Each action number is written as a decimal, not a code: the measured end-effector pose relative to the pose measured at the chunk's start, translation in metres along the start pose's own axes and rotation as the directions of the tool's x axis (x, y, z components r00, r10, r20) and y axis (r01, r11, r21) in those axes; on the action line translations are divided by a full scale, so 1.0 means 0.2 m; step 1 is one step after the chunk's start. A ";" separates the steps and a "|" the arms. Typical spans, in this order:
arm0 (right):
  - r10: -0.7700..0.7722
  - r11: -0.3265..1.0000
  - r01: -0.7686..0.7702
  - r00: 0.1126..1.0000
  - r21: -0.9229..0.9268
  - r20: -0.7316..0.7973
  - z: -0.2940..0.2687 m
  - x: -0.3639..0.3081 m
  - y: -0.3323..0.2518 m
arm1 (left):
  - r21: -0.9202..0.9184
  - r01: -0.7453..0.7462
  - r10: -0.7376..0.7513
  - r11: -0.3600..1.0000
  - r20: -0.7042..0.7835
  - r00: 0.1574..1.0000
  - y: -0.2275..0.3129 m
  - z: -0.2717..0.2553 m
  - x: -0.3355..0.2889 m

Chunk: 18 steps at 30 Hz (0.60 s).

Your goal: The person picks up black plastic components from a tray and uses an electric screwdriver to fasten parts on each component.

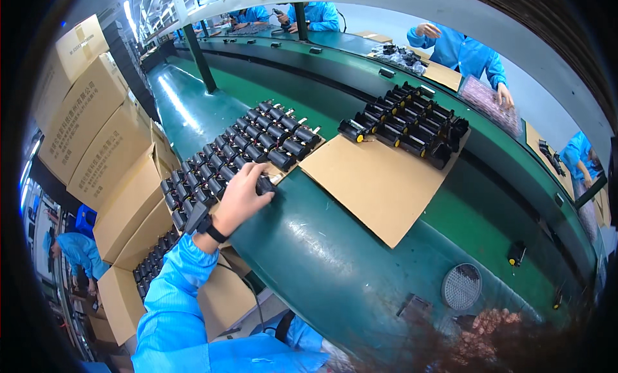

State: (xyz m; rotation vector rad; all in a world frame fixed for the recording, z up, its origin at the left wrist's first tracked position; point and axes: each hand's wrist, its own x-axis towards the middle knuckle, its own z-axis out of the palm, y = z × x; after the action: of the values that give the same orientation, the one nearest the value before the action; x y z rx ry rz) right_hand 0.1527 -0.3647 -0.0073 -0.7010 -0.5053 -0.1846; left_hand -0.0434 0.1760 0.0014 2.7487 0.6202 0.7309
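Note:
My left hand, in a blue sleeve with a black band at the wrist, reaches over the near edge of a block of black cylindrical parts. Its fingers are closed round one such black cylindrical part at the block's near right corner. The other black cylindrical parts stand in close rows on cardboard, with small pale and metal ends showing. My right hand does not show.
Right of the block, a cardboard sheet bears black housings with yellow knobs. A round perforated dish lies on the green table. Open cardboard boxes stand at left. Co-workers in blue sit beyond the conveyor.

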 end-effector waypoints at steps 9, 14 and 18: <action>-0.038 0.999 0.038 0.999 0.003 -0.001 0.00 0.02 -0.05 | 0.090 -0.027 0.032 0.996 -0.058 0.998 -0.12 0.19 0.14; -0.043 0.998 0.044 0.999 -0.035 0.013 0.00 0.06 -0.14 | 0.140 -0.055 0.066 0.989 -0.081 0.995 -0.03 0.30 0.16; -0.009 0.990 0.003 0.999 -0.144 -0.037 -0.02 0.03 -0.17 | 0.133 -0.138 0.163 0.981 -0.197 0.967 0.21 0.20 0.11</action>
State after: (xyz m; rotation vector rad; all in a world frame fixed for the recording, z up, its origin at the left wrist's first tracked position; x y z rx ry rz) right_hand 0.1477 -0.3935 0.0117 -0.8358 -0.4610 -0.2412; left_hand 0.0090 0.1442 -0.0101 2.8760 0.5131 1.0584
